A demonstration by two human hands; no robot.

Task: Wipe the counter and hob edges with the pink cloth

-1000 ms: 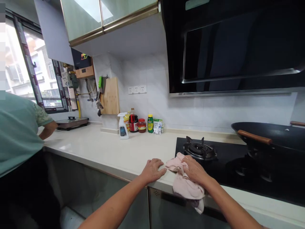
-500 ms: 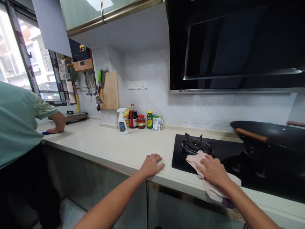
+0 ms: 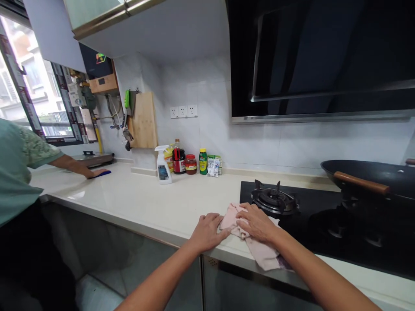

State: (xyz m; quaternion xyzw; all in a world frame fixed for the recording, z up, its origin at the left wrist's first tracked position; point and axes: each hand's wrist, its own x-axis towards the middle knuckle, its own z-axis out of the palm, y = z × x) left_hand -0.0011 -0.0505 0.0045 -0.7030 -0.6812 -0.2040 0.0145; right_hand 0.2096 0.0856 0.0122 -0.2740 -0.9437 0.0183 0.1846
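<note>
My right hand (image 3: 257, 222) presses a pale pink cloth (image 3: 263, 254) onto the countertop at the left edge of the black gas stove (image 3: 311, 224). Part of the cloth bunches ahead of the fingers, and its tail hangs over the counter's front edge. Flat on the white countertop (image 3: 142, 203), just left of the cloth, rests my left hand (image 3: 209, 233) with its fingers stretched out. Its fingertips are close to the cloth's edge; whether they touch it I cannot tell. A round burner with a pan support (image 3: 275, 199) is behind my right hand.
A wok (image 3: 366, 170) with wooden handles sits on the right burner. Along the wall stand a white spray bottle (image 3: 163, 166), a dark sauce bottle (image 3: 179, 160), a red-lidded jar (image 3: 191, 165) and a green bottle (image 3: 202, 162). At left, a co-worker's hand (image 3: 94, 173) holds a blue cloth.
My right hand has drawn the cloth left, from the stove top to the countertop beside my left hand. The co-worker's arm has reached farther along the counter. The view has shifted slightly.
</note>
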